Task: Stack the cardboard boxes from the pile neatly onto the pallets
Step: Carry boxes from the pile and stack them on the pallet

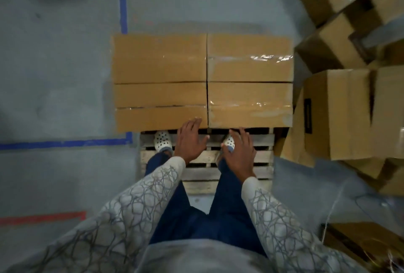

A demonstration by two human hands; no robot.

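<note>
Several taped cardboard boxes sit side by side on a wooden pallet [260,156], two at the back and two at the front. My left hand [189,141] is open, its fingertips touching the near edge of the front left box [160,108]. My right hand [241,149] is open too, its fingers reaching the near edge of the front right box [250,102]. I stand on the bare slats of the pallet in white shoes. The back left box [158,58] and back right box [249,58] lie flush behind.
A tumbled pile of cardboard boxes [341,106] crowds the right side, leaning against the pallet. Another box [360,242] lies at the lower right. Blue tape [123,6] and red tape [43,217] mark the grey floor on the left.
</note>
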